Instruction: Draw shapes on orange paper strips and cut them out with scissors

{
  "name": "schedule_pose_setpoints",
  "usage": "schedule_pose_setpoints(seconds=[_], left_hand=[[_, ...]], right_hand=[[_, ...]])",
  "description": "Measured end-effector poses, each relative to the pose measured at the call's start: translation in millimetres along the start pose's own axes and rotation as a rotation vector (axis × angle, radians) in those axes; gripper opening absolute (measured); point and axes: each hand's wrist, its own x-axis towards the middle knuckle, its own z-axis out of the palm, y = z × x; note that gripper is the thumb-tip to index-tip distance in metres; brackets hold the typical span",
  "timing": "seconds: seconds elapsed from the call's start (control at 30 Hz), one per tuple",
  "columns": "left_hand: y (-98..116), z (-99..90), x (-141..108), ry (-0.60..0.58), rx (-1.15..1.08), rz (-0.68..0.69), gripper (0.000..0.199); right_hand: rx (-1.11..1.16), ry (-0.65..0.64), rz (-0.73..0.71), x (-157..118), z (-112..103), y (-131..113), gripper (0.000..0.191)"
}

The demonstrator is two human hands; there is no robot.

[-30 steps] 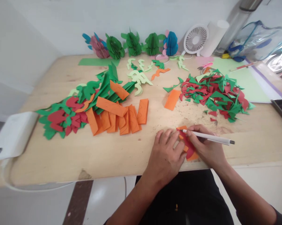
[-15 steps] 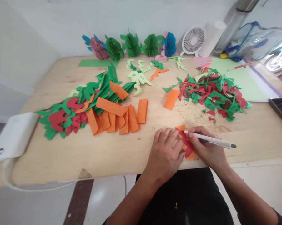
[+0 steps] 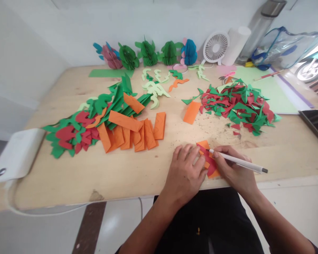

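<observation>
My right hand (image 3: 235,171) grips a white pen (image 3: 239,161) between thumb and fingers. The pen's tip touches the edge of a red paper cutout (image 3: 211,165). This cutout lies over a folded piece of orange paper (image 3: 203,144) near the table's front edge. Spread across the left side of both papers, my left hand (image 3: 187,169) presses them flat with slightly bent fingers, hiding part of them. Left of my hands, a row of orange paper pieces (image 3: 124,121) bears drawn curved lines. Another orange piece (image 3: 192,113) lies farther back.
Green and red cutouts (image 3: 66,134) lie at the left, by a white device (image 3: 18,151). Paper scraps (image 3: 238,102) are heaped at the right. Honeycomb paper figures (image 3: 150,53), a small fan (image 3: 216,47) and a bottle (image 3: 259,31) stand along the wall. A phone (image 3: 316,123) lies far right.
The pen tip has shifted very slightly along the edge of the red cutout. My left hand stays on the papers. The whole view has shifted a little.
</observation>
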Motion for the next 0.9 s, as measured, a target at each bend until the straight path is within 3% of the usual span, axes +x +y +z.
schedule_pose_setpoints(seconds=[0.9], left_hand=[[0,0.6,0,0.013,0.008,0.016,0.023]], right_hand=[[-0.033,0.042,-0.022,-13,-4,-2,0.017]])
